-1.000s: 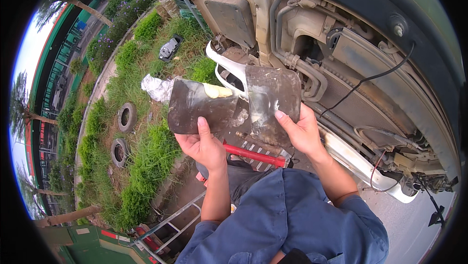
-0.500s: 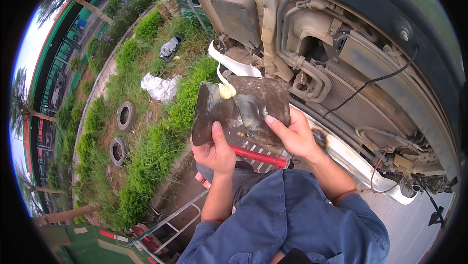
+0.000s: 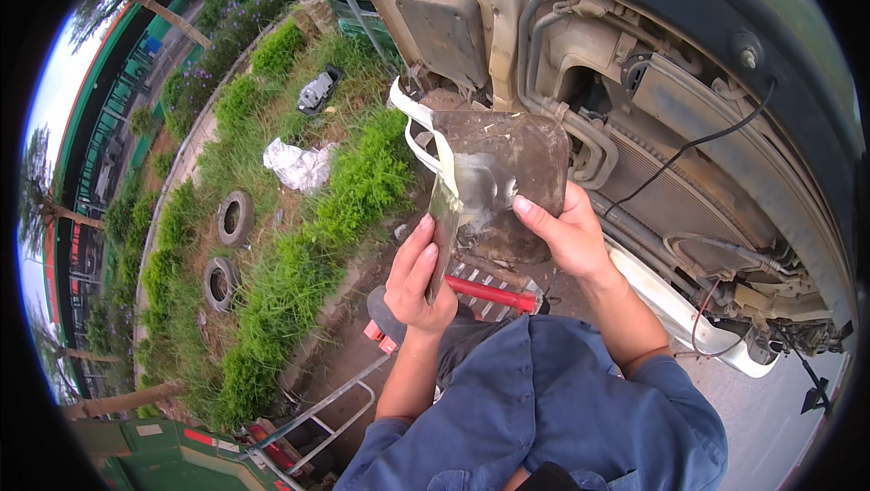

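Note:
My left hand (image 3: 417,273) is closed round a dark, thin panel (image 3: 444,239), turned nearly edge-on, with pale yellow material (image 3: 447,169) along its upper end. My right hand (image 3: 571,233) grips a larger, scuffed dark brown panel (image 3: 526,146) with a pale smear, thumb on its face. The two panels meet at an angle; whether they are joined I cannot tell. A white curved body part (image 3: 408,97) shows just behind them. A red cylindrical bar (image 3: 489,293) and a metal rack lie below the panels.
An opened vehicle front (image 3: 589,56) with pipes, radiator and dangling cables fills the right. A long white part (image 3: 662,301) runs below it. Left are grass, two tyres (image 3: 236,217), a white crumpled bag (image 3: 299,165) and a ladder-like metal frame (image 3: 326,418) near a green container.
My left hand has moved rightward, swinging its panel from face-up to nearly edge-on against the other. My right hand first came inward, then back out and up, tilting the larger panel.

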A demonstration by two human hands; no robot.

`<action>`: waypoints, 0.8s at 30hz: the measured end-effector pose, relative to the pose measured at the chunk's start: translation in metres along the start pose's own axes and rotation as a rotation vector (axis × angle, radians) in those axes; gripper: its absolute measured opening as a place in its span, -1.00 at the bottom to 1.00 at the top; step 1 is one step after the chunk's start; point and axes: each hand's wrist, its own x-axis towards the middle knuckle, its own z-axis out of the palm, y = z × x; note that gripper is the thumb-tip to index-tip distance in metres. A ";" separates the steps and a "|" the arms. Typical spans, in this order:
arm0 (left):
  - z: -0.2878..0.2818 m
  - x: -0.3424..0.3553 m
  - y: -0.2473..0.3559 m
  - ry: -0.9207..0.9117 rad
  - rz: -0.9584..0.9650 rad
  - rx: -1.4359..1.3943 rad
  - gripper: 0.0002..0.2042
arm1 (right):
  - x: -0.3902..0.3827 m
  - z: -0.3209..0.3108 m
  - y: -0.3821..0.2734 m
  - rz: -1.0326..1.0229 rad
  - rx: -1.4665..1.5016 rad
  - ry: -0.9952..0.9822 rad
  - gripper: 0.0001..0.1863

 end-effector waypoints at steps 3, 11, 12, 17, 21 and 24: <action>0.000 -0.001 0.006 -0.017 0.041 0.001 -0.70 | 0.001 -0.005 -0.002 0.042 0.073 0.010 -0.73; -0.008 -0.007 0.015 -0.021 0.096 0.027 -0.62 | 0.008 -0.003 -0.008 0.118 0.272 0.024 -0.73; -0.008 -0.008 0.014 -0.033 0.111 0.036 -0.63 | 0.010 -0.003 -0.011 0.115 0.275 0.021 -0.73; -0.012 -0.007 0.016 -0.066 0.144 0.062 -0.64 | 0.017 -0.005 -0.016 0.158 0.336 0.036 -0.70; -0.017 -0.009 0.018 -0.110 0.168 0.096 -0.64 | 0.022 -0.006 -0.021 0.203 0.417 0.051 -0.69; -0.021 -0.011 0.016 -0.142 0.184 0.120 -0.66 | 0.027 -0.014 -0.021 0.256 0.480 0.082 -0.68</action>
